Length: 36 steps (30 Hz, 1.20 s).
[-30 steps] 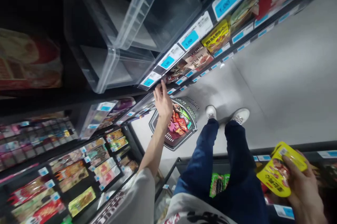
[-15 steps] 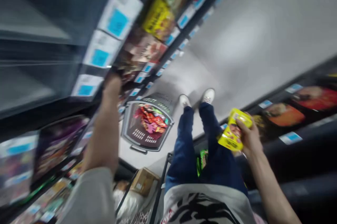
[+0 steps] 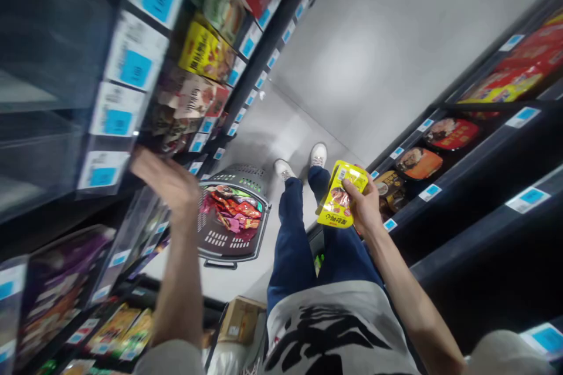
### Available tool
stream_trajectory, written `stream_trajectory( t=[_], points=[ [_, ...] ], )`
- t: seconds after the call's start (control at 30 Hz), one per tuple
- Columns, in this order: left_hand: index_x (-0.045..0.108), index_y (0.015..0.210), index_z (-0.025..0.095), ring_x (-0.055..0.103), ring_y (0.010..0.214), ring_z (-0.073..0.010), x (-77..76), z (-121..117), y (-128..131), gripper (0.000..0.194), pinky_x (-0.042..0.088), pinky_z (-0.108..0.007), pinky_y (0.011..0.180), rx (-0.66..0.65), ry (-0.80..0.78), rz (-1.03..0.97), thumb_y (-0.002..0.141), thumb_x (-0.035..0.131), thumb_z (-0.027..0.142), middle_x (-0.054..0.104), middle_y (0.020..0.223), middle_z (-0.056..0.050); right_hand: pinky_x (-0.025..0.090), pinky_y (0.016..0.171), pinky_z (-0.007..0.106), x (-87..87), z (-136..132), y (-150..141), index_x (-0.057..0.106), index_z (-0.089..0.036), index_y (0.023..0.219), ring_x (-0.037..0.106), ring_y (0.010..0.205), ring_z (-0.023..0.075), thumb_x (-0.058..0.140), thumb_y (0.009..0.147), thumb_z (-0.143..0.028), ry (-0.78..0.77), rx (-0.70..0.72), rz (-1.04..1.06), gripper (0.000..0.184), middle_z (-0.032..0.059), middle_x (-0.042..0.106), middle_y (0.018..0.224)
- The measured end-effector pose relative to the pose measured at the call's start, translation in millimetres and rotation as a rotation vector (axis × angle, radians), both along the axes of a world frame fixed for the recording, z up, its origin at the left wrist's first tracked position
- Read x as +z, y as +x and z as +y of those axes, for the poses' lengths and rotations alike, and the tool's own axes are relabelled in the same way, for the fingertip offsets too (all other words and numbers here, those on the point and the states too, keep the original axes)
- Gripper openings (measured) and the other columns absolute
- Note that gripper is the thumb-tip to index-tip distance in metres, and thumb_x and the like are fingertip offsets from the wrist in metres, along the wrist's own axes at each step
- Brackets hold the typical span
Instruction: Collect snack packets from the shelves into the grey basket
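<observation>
Clasping flat bright-yellow plastic packaging (image 3: 338,202), my right fingers (image 3: 349,186) were drawn tight; beside the price-labelled black shelf edge (image 3: 104,169), my left fingers' (image 3: 146,166) grasp was unclear.

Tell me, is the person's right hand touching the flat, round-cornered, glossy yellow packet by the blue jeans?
Touching. The head view shows the right hand gripping the yellow packet at one edge, its thumb lying over the printed front.
</observation>
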<state>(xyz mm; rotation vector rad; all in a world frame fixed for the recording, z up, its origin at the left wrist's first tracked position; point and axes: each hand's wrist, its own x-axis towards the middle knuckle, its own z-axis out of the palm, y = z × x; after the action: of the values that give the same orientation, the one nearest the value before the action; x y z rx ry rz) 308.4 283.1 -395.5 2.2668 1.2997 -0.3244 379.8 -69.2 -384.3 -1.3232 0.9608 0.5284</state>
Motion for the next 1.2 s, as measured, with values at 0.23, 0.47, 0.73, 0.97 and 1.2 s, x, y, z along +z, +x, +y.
stream_trajectory(
  t=[0.23, 0.47, 0.73, 0.97, 1.2],
  points=[
    [0.052, 0.143, 0.030, 0.060, 0.134, -0.0407, 54.6, -193.7, -53.4, 0.088, 0.059, -0.055, 0.100, 0.543, -1.284, -0.331, 0.071, 0.075, 0.073, 0.059, 0.149, -0.017, 0.064, 0.077, 0.035, 50.5, 30.6, -19.3, 0.066, -0.022, 0.099, 0.076, 0.080, 0.0202, 0.094, 0.067, -0.036, -0.021, -0.111, -0.090, 0.045, 0.0012, 0.078, 0.095],
    [0.047, 0.131, 0.032, 0.071, 0.114, -0.0266, 181.7, -246.4, -20.2, 0.074, 0.061, -0.039, 0.090, 0.691, -1.085, -0.658, 0.070, 0.090, 0.039, 0.070, 0.128, -0.007, 0.061, 0.075, 0.033, 175.1, 37.7, -4.0, 0.067, -0.020, 0.095, 0.074, 0.076, 0.0186, 0.092, 0.068, -0.039, 0.077, 0.029, -0.274, 0.042, 0.0019, 0.078, 0.089],
    [0.066, 0.107, 0.021, 0.070, 0.116, -0.0303, 336.8, -185.6, 31.1, 0.056, 0.055, -0.043, 0.101, 0.422, -1.063, -0.881, 0.061, 0.092, 0.040, 0.076, 0.110, -0.008, 0.060, 0.100, 0.062, 323.4, -16.6, 12.4, 0.073, -0.031, 0.069, 0.079, 0.102, 0.0312, 0.078, 0.087, -0.040, 0.151, 0.795, -1.191, 0.020, 0.0021, 0.082, 0.085],
    [0.073, 0.113, 0.017, 0.068, 0.121, -0.0389, 391.8, -203.5, 18.2, 0.065, 0.055, -0.053, 0.103, 0.391, -1.441, -0.805, 0.069, 0.085, 0.063, 0.076, 0.120, -0.017, 0.060, 0.103, 0.061, 320.9, -39.7, -1.5, 0.081, -0.032, 0.084, 0.077, 0.110, 0.0276, 0.065, 0.098, -0.028, 0.092, 0.999, -1.466, 0.021, 0.0014, 0.083, 0.099],
    [0.070, 0.117, 0.017, 0.076, 0.092, -0.0280, 364.9, -208.6, -2.3, 0.065, 0.059, -0.042, 0.089, 0.394, -1.132, -0.845, 0.059, 0.097, 0.032, 0.079, 0.104, -0.010, 0.052, 0.113, 0.054, 342.9, -36.3, -1.0, 0.079, -0.029, 0.104, 0.065, 0.130, 0.0269, 0.070, 0.091, -0.022, 0.339, 1.295, -1.302, 0.018, 0.0057, 0.077, 0.127]
  ],
)
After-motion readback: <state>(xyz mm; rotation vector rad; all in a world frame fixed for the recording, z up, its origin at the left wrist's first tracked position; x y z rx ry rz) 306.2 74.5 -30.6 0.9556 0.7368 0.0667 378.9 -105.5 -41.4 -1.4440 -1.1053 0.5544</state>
